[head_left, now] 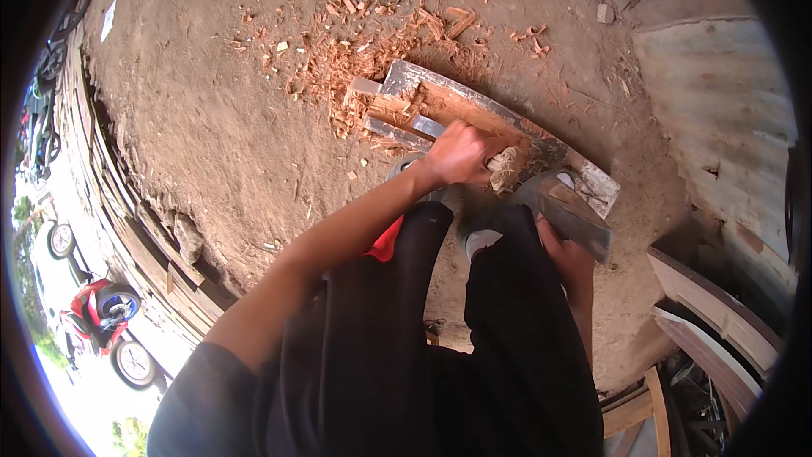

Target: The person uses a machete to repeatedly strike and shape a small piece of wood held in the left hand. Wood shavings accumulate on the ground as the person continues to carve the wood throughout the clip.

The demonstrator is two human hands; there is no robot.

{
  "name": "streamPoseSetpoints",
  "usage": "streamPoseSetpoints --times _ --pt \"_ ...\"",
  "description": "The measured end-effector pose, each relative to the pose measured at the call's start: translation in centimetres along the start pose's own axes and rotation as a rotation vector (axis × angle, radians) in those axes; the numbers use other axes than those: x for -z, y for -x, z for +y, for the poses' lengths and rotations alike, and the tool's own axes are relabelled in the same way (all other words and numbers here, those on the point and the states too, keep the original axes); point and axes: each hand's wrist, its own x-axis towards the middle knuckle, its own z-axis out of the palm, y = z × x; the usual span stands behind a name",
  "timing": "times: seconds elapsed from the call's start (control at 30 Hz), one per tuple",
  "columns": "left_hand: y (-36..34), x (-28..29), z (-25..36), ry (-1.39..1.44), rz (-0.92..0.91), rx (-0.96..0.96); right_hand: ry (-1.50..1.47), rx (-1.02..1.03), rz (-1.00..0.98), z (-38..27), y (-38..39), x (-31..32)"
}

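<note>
My left hand point(459, 154) is closed on a chisel with a pale, frayed wooden handle point(504, 171). Its steel blade point(427, 126) lies over a long, weathered wooden workpiece point(478, 106) with a reddish hollowed face strewn with shavings. My right hand point(560, 247), low beside my right knee, grips a wide, dark grey tool point(582, 224), blurred and hard to make out. My feet, partly hidden by my dark trousers, are beside the workpiece, and a red item point(385, 237) shows by my left knee.
Wood shavings point(330, 63) litter the dirt ground point(211, 110). Long planks point(139, 224) border the left, with parked motorcycles point(106, 313) beyond. A rusty metal sheet point(715, 118) stands at the right, above curved boards point(710, 305). A timber frame point(634, 410) is at lower right.
</note>
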Motion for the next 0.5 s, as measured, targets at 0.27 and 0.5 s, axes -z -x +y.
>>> streamPoseSetpoints --times 0.27,0.5 --pt "-0.7 1.2 0.3 0.017 0.08 0.043 0.092 -0.192 -0.112 0.7 -2.1 -2.5" --pt "-1.4 0.5 0.9 0.039 0.029 0.032 -0.091 -0.373 0.012 3.5 0.2 -2.9"
